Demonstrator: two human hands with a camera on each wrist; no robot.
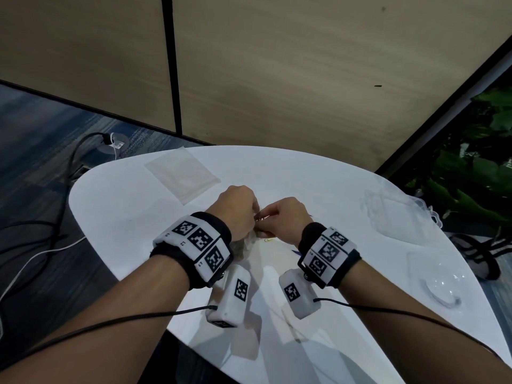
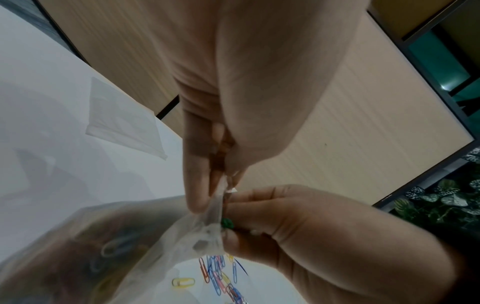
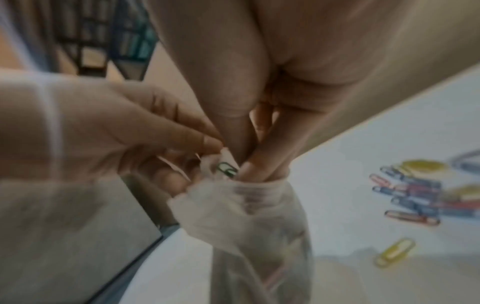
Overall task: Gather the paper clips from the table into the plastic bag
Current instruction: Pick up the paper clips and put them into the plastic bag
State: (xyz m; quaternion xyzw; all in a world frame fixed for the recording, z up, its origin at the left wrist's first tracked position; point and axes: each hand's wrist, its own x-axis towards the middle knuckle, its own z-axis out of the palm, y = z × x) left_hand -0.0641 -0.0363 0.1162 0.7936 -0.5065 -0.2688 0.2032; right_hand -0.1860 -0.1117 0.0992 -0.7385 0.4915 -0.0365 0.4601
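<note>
My left hand [image 2: 207, 197] pinches the rim of a thin clear plastic bag [image 2: 155, 246], which hangs above the white table [image 1: 138, 217] with several coloured paper clips inside. My right hand [image 3: 241, 162] pinches a green paper clip [image 3: 227, 169] at the bag's mouth, its fingertips just inside the rim. Both hands meet over the table's middle in the head view, left hand [image 1: 249, 214] touching right hand [image 1: 266, 220]. A loose heap of blue, red and yellow clips [image 3: 415, 195] lies on the table beside the bag, with a single yellow clip [image 3: 394, 255] apart from it.
A flat clear bag [image 1: 182, 173] lies at the table's far left. Crumpled clear plastic [image 1: 393, 214] and a round clear lid [image 1: 443, 289] sit on the right side. Cables run over the floor at left; plants stand past the right edge.
</note>
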